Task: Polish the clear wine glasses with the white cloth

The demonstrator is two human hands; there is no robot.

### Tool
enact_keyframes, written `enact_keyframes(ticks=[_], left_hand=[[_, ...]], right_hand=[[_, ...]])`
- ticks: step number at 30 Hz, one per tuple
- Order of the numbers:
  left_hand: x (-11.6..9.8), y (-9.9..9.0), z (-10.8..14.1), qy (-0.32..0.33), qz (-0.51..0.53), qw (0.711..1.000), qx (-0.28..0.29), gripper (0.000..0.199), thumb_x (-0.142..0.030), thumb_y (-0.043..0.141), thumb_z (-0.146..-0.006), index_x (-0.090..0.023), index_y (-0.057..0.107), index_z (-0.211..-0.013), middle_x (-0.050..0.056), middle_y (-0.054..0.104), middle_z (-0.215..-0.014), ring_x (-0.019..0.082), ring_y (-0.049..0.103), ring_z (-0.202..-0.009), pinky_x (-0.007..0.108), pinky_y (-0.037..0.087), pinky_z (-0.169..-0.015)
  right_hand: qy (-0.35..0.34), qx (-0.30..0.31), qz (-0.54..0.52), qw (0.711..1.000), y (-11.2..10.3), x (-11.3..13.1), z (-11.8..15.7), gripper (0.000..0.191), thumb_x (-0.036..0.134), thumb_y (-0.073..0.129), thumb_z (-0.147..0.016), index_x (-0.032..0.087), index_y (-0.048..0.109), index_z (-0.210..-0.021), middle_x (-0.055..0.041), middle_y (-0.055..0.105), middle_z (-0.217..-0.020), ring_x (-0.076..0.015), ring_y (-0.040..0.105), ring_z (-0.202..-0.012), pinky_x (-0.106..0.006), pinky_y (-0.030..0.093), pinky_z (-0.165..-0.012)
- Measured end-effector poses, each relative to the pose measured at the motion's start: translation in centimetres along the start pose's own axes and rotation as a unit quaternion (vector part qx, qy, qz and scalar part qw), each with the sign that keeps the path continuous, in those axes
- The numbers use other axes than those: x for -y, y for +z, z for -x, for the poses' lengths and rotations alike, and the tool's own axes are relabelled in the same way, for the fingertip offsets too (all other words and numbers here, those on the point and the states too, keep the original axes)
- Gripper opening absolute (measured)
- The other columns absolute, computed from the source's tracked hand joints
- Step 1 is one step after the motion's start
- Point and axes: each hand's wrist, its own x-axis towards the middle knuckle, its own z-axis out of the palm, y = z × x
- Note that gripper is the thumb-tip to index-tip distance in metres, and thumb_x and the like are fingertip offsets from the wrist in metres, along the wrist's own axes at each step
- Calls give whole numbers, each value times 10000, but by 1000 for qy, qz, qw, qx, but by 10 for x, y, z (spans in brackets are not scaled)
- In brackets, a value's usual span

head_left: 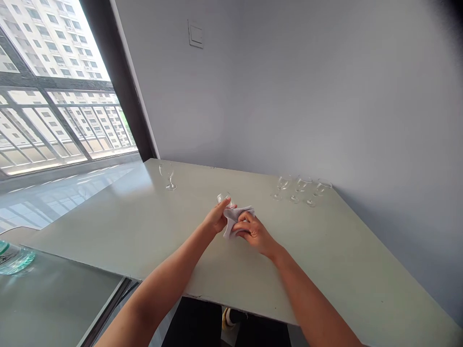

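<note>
Left hand (pixel 217 219): curled around a glass (pixel 223 197), over mid table (pixel 144 217).
Right hand (pixel 255 232): fingers bent, gripping a cloth (pixel 229 226) at the glass's near side.
Bottle (pixel 18 260): near left, dark print unreadable.

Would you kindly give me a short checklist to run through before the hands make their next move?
1. Left hand gripping the held glass: ok.
2. Right hand holding the cloth: ok.
3. Three glasses at right standing on their feet, apart from the hands: ok.
4. Lone glass at left upright, apart from the hands: ok.
5. Held glass free of smudges: cannot tell.
</note>
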Motion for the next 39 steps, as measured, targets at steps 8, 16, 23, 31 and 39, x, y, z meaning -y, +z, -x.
enact_keyframes(ticks=[8, 16, 23, 31, 39], left_hand=[[3, 15, 6, 103, 108, 987, 62, 294, -470, 527, -758, -192, 485, -847, 39, 585, -978, 142, 595, -875, 278, 476, -786], [7, 27, 18, 261, 5, 965, 18, 449, -367, 604, -725, -297, 310, -1057, 0, 503, -1043, 137, 617, -820, 363, 445, -843], [-4, 21, 20, 352, -94, 931, -42, 506, -362, 620, -708, -281, 282, -1076, 32, 482, -1052, 142, 614, -811, 320, 459, -793], [3, 16, 15, 373, -164, 912, -48, 509, -337, 639, -693, -253, 318, -1079, 62, 489, -1045, 174, 589, -887, 334, 451, -798], [30, 15, 5, 292, -222, 930, -8, 653, -388, 598, -724, -275, 234, -1254, 114, 409, -1234, 194, 527, -1025, 353, 429, -848]], right_hand=[[183, -167, -579, 777, 12, -20, -8, 203, 319, 656, -694, 262, 573, -871, 24, 562, -772, -104, 506, -650, -227, 429, -541], [289, -161, -616, 715, 40, -20, -13, 132, 340, 525, -749, 212, 514, -718, 20, 517, -592, -99, 427, -459, -204, 314, -350], [311, -50, -289, 904, 32, -17, -4, 351, 516, 453, -764, 188, 552, -687, 16, 445, -561, -110, 413, -460, -230, 301, -405], [112, -130, 258, 951, 12, -2, -9, 343, 428, 437, -834, 226, 564, -1079, -97, 532, -916, -221, 472, -861, -351, 324, -792], [214, -67, 293, 930, 6, -42, -44, 273, 312, 349, -877, 235, 601, -947, -35, 638, -912, -169, 556, -845, -256, 359, -695]])
